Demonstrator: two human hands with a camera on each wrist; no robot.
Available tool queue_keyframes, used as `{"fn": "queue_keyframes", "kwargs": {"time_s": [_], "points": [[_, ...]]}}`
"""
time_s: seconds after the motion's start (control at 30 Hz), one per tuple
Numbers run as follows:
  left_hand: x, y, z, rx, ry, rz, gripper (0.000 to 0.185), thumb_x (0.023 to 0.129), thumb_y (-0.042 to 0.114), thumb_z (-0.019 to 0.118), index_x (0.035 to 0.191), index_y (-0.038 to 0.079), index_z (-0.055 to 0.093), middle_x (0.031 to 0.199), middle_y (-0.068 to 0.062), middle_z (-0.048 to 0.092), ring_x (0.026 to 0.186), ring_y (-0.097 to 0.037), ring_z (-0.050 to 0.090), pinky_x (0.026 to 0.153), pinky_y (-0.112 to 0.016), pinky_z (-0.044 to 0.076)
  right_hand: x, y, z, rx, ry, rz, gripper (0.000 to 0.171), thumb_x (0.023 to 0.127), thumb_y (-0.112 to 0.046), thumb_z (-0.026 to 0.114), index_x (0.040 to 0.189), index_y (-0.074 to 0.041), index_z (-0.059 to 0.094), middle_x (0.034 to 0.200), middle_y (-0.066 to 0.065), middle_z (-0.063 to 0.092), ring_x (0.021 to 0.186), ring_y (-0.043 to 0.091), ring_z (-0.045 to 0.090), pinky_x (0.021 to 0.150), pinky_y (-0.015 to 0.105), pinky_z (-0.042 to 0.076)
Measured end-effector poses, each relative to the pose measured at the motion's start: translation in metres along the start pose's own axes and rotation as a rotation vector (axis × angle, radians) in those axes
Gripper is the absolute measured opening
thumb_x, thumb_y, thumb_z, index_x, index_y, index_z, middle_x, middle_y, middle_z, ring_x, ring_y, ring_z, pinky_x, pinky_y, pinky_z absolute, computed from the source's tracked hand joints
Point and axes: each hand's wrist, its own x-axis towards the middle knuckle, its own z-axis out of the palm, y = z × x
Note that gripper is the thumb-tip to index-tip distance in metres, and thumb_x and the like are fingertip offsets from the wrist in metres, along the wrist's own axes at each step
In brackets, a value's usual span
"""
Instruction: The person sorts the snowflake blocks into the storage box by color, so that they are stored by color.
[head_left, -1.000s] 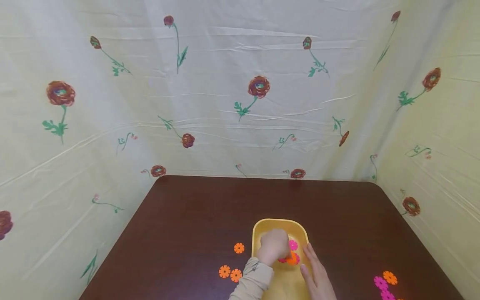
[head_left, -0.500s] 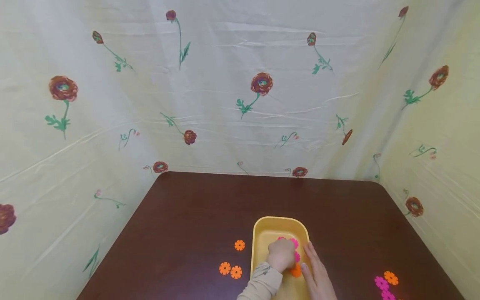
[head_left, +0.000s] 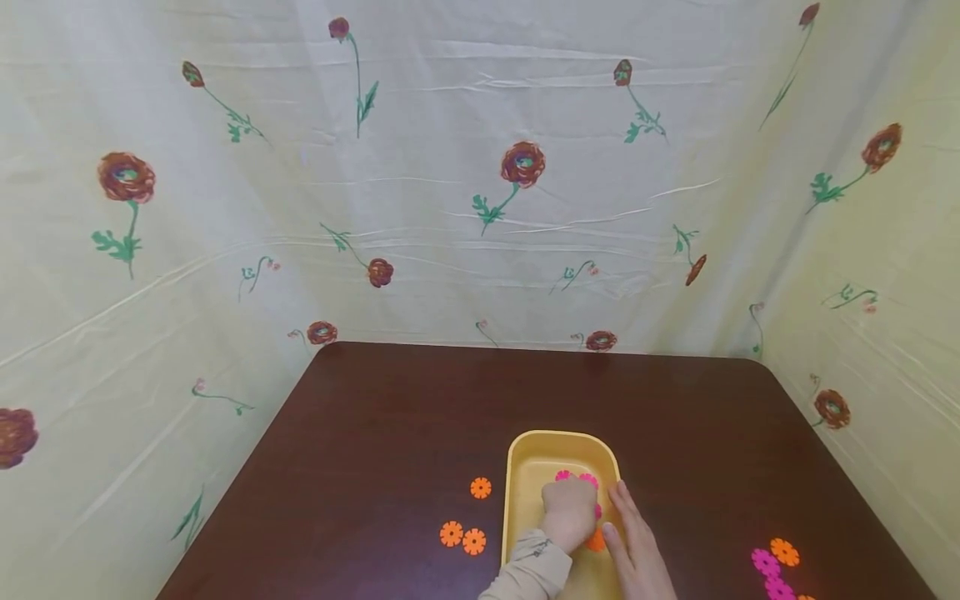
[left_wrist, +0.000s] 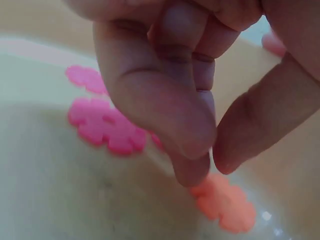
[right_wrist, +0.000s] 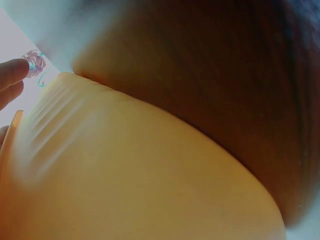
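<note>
Now the left hand [head_left: 570, 512] hovers inside the yellow tray [head_left: 525, 454] near the desk's front edge, fingers [left_wrist: 190, 135] curled, gripping nothing, just above 1 orange flower piece [left_wrist: 225, 202]; right hand [head_left: 637, 550] rests flat against the tray's side. Next, probably a pinch.

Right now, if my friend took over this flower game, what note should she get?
Left hand: inside the yellow tray, fingers curled over the flowers; whether it grips one, I cannot tell.
Right hand: flat against the tray's right side.
In the tray: pink flowers and an orange flower.
Left to pick up: three orange ones left of the tray, plus a pink and orange bunch at far right.
</note>
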Motion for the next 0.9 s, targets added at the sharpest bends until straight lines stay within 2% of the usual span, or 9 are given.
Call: {"fn": "queue_keyframes", "kwargs": {"time_s": [0.23,0.37,0.47,0.57,0.67,0.73,0.8,0.9], "points": [[0.0,-0.007,-0.015,-0.042,0.05,0.007,0.02,0.07,0.041,0.074,0.07,0.023,0.065,0.069,0.007,0.062,0.062,-0.01,0.058,0.048,-0.028,0.04,0.001,0.001,-0.002,0.004,0.0,0.003,0.041,0.094,-0.013,0.048,0.131,0.003,0.043,0.139,0.025,0.035,0.12,-0.021,0.009,0.092,-0.001,0.006],[-0.001,-0.012,-0.027,-0.114,0.125,0.005,0.021,0.067,0.035,0.076,0.062,0.022,0.06,0.065,0.006,0.061,0.058,-0.012,0.058,0.045,-0.028,0.039,0.001,0.002,-0.001,0.003,0.012,-0.017,0.041,0.093,-0.012,0.049,0.13,0.004,0.044,0.138,0.027,0.036,0.121,-0.022,0.01,0.092,-0.001,0.007],[-0.004,-0.019,-0.041,-0.193,0.207,0.03,0.014,0.071,0.032,0.074,0.065,0.024,0.064,0.064,0.007,0.062,0.057,-0.011,0.058,0.045,-0.027,0.038,0.002,0.002,-0.001,0.004,0.021,-0.029,0.041,0.092,-0.009,0.05,0.129,0.006,0.044,0.137,0.028,0.037,0.121,-0.022,0.01,0.093,-0.001,0.007],[-0.006,-0.029,-0.052,-0.283,0.27,0.074,0.007,0.076,0.031,0.071,0.077,0.024,0.07,0.069,0.008,0.065,0.059,-0.01,0.058,0.046,-0.024,0.038,0.002,0.003,-0.002,0.002,0.015,-0.016,0.041,0.092,-0.009,0.05,0.129,0.006,0.044,0.137,0.028,0.036,0.121,-0.021,0.012,0.092,-0.002,0.007],[-0.006,-0.041,-0.057,-0.348,0.354,0.127,0.009,0.078,0.028,0.07,0.083,0.02,0.07,0.072,0.007,0.065,0.061,-0.011,0.057,0.05,-0.022,0.039,0.002,0.001,-0.003,-0.009,-0.013,0.046,0.042,0.093,-0.013,0.05,0.131,0.004,0.043,0.14,0.024,0.035,0.131,0.001,0.021,0.091,-0.001,0.007],[-0.006,-0.053,-0.059,-0.379,0.393,0.138,0.012,0.079,0.027,0.07,0.085,0.018,0.069,0.076,0.005,0.065,0.066,-0.013,0.056,0.056,-0.023,0.04,0.001,0.0,-0.004,-0.014,-0.039,0.086,0.043,0.094,-0.016,0.048,0.132,0.002,0.042,0.141,0.023,0.033,0.131,0.021,0.029,0.103,0.013,0.014],[-0.006,-0.065,-0.059,-0.4,0.417,0.12,0.013,0.079,0.027,0.07,0.087,0.017,0.069,0.079,0.003,0.065,0.071,-0.015,0.056,0.061,-0.026,0.041,0.001,-0.001,-0.004,-0.016,-0.058,0.115,0.043,0.095,-0.018,0.048,0.133,0.002,0.042,0.143,0.021,0.032,0.126,0.038,0.033,0.103,0.014,0.015],[-0.007,-0.086,-0.056,-0.437,0.424,0.054,0.012,0.08,0.026,0.069,0.088,0.017,0.069,0.083,0.002,0.065,0.075,-0.018,0.056,0.062,-0.03,0.041,0.001,-0.003,-0.004,-0.025,-0.07,0.126,0.043,0.095,-0.02,0.047,0.133,0.001,0.042,0.143,0.02,0.032,0.125,0.041,0.033,0.103,0.014,0.013]]}}
